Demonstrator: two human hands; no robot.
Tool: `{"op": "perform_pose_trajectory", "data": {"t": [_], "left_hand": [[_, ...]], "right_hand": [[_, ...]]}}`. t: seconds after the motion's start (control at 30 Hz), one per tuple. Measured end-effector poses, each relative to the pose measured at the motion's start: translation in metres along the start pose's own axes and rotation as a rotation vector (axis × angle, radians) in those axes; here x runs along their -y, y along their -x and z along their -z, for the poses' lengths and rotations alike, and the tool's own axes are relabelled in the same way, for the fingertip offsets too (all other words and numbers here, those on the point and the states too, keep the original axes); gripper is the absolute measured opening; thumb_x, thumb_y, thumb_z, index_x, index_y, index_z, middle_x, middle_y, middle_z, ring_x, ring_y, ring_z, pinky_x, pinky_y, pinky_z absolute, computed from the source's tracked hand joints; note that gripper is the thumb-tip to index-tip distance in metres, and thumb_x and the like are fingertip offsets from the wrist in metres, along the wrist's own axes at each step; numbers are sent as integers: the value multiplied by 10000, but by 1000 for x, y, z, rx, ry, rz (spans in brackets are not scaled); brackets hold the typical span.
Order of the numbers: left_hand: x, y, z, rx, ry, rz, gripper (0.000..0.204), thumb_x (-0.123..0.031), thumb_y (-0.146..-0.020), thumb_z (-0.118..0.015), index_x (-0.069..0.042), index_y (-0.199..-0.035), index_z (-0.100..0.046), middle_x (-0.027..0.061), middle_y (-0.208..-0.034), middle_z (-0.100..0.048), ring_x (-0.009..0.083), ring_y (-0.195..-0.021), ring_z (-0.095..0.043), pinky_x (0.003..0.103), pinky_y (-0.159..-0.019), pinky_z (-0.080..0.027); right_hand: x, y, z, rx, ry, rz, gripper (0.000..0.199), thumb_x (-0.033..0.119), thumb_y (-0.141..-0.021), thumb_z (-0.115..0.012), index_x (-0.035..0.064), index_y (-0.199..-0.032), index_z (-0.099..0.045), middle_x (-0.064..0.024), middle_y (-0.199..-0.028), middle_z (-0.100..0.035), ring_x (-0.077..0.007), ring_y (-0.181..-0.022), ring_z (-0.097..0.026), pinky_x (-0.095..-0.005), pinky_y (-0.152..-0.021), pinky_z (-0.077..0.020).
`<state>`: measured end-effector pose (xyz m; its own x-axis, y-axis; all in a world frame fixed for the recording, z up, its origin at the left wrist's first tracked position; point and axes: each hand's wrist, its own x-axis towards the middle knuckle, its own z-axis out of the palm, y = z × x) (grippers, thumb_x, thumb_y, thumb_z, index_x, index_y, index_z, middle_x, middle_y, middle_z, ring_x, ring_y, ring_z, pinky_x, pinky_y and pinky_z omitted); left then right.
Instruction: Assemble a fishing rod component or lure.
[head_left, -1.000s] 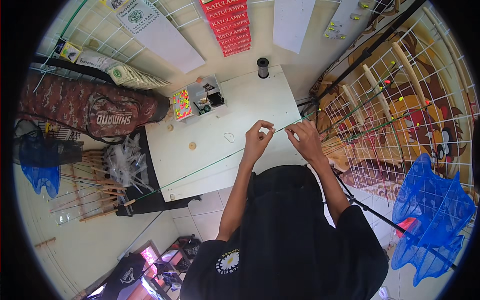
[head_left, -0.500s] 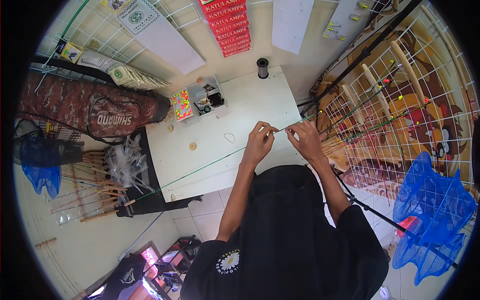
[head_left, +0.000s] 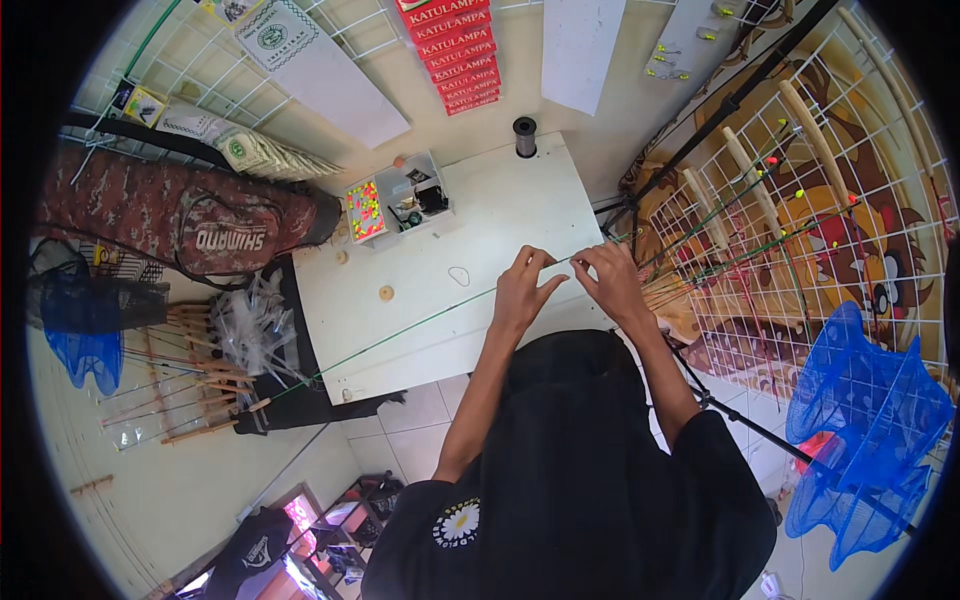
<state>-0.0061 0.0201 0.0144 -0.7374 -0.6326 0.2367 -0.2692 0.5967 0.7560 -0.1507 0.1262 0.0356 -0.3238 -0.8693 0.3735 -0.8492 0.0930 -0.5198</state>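
Observation:
A thin green fishing rod slants over the white table, from its wooden handle beyond the left edge up to my hands. My left hand is at its upper end, thumb spread away from the forefinger. Close by on the right, my right hand has thumb and fingertips pinched together at the rod's thin end. Whatever fine line may lie between those fingertips is too small to make out.
On the white table lie a loop of thin cord and a beige ring. Behind them stand a divided box of bright beads and a dark spool. A wire grid with rods and blue nets borders the right.
My left thumb has parted from the forefinger, opening the earlier pinch. My right hand has shifted only slightly, and the rod lies nearly as before.

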Motion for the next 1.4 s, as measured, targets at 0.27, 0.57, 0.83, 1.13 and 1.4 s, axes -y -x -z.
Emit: {"op": "perform_pose_trajectory", "data": {"t": [0.27, 0.57, 0.83, 1.13, 1.4], "left_hand": [[-7, -2, 1, -55, 81, 79, 273, -211, -787, -776, -56, -962, -633, 37, -850, -592, 136, -532, -475, 296, -513, -428], [-10, -6, 2, -29, 63, 56, 210, -214, -828, -740, -84, -959, -638, 32, -836, -559, 110, -486, -424, 295, -483, -398], [-12, -8, 5, 8, 76, 132, 165, -219, -858, -706, -85, -925, -638, 36, -883, -561, 139, -528, -510, 303, -503, -417], [2, -10, 1, -74, 228, 161, 141, -207, -878, -680, -77, -913, -638, 73, -1007, -576, 219, -703, -653, 313, -565, -448], [-18, -22, 3, -172, -205, -132, 105, -189, -851, -700, -91, -884, -680, 50, -870, -651, 167, -607, -556, 260, -520, -366]], "right_hand": [[0, 0, 1, 6, -20, -7, 70, 102, -789, -699, 76, -838, -656, -29, -743, -646, -215, -731, -568, -365, -722, -387], [1, -2, 4, 16, -19, 1, 65, 113, -797, -696, 82, -838, -656, -28, -737, -638, -220, -746, -565, -369, -730, -388], [5, -7, 9, 59, -26, -4, 67, 119, -803, -691, 69, -831, -655, -36, -738, -631, -226, -759, -571, -371, -749, -402], [2, -11, 13, 82, -4, -4, 73, 117, -801, -677, 56, -829, -648, -67, -758, -616, -250, -786, -576, -384, -757, -423], [3, -11, 10, 102, 16, -10, 81, 116, -800, -674, 49, -835, -644, -74, -783, -613, -257, -799, -577, -388, -773, -428]]}}
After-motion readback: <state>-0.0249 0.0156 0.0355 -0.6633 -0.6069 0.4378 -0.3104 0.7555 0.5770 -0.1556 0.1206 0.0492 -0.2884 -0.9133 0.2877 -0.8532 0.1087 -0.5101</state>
